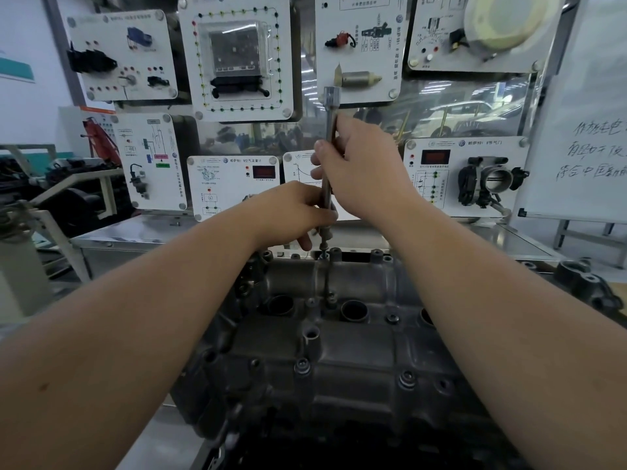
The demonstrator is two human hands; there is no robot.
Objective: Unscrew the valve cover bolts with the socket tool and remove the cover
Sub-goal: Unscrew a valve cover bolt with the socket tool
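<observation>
Both hands are closed around one long, thin socket tool [328, 157] that stands nearly upright at the far edge of an engine's valve cover [339, 354]. The right hand [363, 171] curls its fingers round the upper shaft, just under the thick socket-shaped head at the top. The left hand [291, 212] pinches the lower shaft between thumb and fingers, close above the tip. That tip sits on a bolt [324, 254] at the far rim of the cover, near the middle.

The dark metal cover fills the near half of the view and is still seated on the engine. Several other bolts [303, 366] show in its near part, still in their holes.

Beyond it, a steel bench [142, 232] carries white training panels [237, 59] with mounted car parts.

Likely risks: with so long a shaft held high, any lean could walk the tip off the bolt head and round it. A freed bolt could drop into one of the open round wells [354, 310]. Lifting the cover before all bolts are out could strain it.
</observation>
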